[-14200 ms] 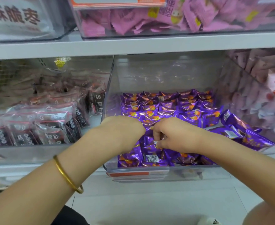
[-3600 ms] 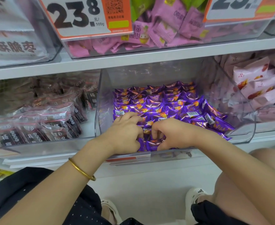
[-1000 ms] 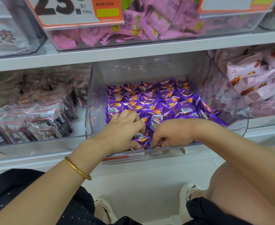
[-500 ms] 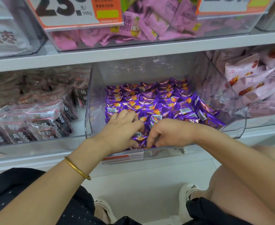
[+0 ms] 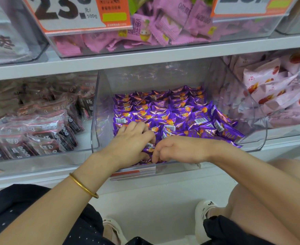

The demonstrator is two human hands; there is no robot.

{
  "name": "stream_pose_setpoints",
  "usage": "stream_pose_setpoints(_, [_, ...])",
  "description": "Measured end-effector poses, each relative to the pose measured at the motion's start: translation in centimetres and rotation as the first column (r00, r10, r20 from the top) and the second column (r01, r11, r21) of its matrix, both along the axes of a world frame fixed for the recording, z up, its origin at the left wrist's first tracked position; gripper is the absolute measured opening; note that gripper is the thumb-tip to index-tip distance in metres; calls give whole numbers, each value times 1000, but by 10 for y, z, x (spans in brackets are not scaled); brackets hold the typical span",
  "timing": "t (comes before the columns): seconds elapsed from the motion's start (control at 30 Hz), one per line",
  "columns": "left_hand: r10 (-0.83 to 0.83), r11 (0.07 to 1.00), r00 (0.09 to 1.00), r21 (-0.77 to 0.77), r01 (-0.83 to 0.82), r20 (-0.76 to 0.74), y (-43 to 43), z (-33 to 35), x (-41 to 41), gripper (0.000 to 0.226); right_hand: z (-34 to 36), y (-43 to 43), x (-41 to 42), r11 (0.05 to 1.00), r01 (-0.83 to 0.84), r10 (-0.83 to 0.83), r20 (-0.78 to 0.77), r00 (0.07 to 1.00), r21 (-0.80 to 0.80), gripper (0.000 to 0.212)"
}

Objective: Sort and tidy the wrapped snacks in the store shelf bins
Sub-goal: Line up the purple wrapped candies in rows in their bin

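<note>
Working the near row of purple snacks in the middle clear bin. Left hand and right hand sit side by side at the near edge, fingers curled, both pinching wrappers where they meet. Packs look light, soft and crinkly, with foil that's probably slippery. Best hold: pinch the flat crimped ends, not the middle, to avoid crushing.

left hand curled, right hand curled

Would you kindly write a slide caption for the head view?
Left hand and right hand grip purple snacks at the clear bin's front.
</note>
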State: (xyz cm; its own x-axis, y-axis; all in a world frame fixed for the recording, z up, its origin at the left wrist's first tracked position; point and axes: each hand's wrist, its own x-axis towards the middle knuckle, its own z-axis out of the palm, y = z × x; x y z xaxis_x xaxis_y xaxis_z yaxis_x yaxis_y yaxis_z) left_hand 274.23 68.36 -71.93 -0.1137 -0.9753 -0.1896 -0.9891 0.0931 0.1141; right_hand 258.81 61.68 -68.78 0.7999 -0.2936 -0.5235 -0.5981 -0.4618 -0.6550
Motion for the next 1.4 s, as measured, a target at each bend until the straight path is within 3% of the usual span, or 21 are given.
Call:
stream_pose_setpoints(0.2, [2,1000,1000,4,-2,-5,1,1,0,46,1,4,0,1000,-15,14,-84,996,-12,51])
stream_pose_setpoints(0.43, [19,999,999,46,-18,-39,0,0,2,44,9,1,2,983,108,-100,-59,993,149,39])
stream_pose_setpoints(0.53, [71,997,989,-16,-73,-130,-2,1,2,34,17,-6,-4,991,132,-133,45,990,30,32])
stream_pose_setpoints(0.6, [62,993,990,-96,-74,-123,-6,0,0,49,28,-18,-14,975,211,-199,142,970,-75,26])
stream_pose_setpoints(0.7, [31,994,1000,100,-31,2,-8,-7,-4,60,35,-39,-31,871,223,-159,179,971,-437,28])
stream_pose_setpoints(0.8, [42,978,999,206,-43,8,-9,-11,-3,60,23,-45,-39,784,65,-72,13,997,-618,12])
stream_pose_setpoints(0.87, [44,980,999,197,-43,-3,-8,-13,-2,59,12,-40,-39,785,-55,-52,-154,987,-616,30])
stream_pose_setpoints(0.97, [20,995,1000,103,-19,-4,-9,-10,-4,57,3,-35,-37,772,-148,-9,-244,970,-618,43])
stream_pose_setpoints(1.13, [-101,977,992,-195,84,-79,-28,-1,-18,33,3,-44,-42,814,-137,29,-195,980,-565,18])
stream_pose_setpoints(1.27, [-145,974,989,-176,141,-13,-48,-2,-37,30,5,-52,-57,826,-137,25,-209,978,-547,18])
stream_pose_setpoints(1.4, [-159,968,987,-193,159,16,-56,-7,-43,23,0,-56,-68,772,-90,-37,-186,982,-630,32])
